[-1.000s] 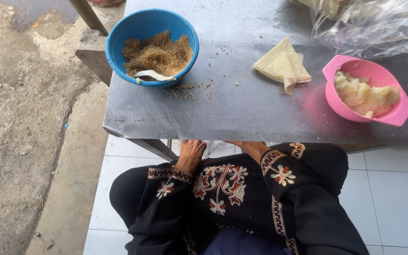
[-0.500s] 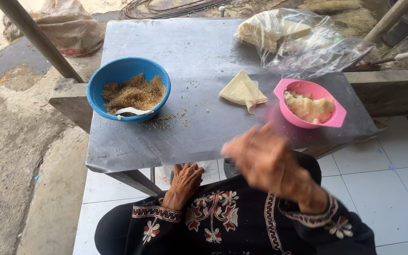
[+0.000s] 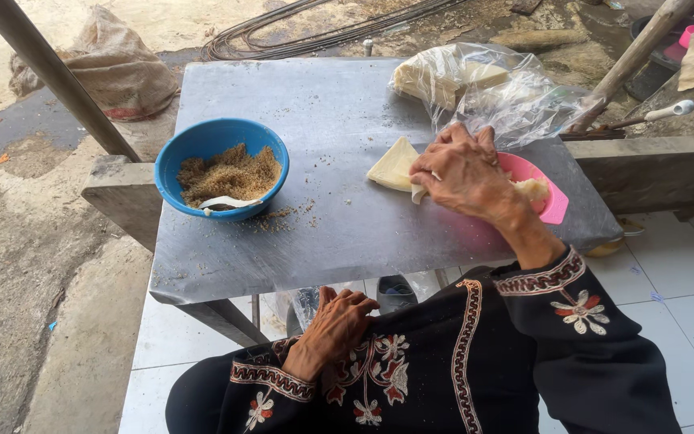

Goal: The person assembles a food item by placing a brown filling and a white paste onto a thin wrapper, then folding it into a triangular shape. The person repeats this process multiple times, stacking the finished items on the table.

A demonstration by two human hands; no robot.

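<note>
Item: my right hand [image 3: 463, 170], centre right of frame, fingers curled and pinching the edge of the pale folded wrapper [image 3: 395, 165] on the grey table [image 3: 339, 104]. My left hand [image 3: 335, 321], lower centre, rests loosely curled, empty. Step: picking up; next calls for a clean lift.

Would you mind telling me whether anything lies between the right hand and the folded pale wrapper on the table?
Nothing visible does. The right hand already rests on the wrapper, fingers at its right edge, beside the pink bowl. The blue bowl sits well off to the left.
</note>
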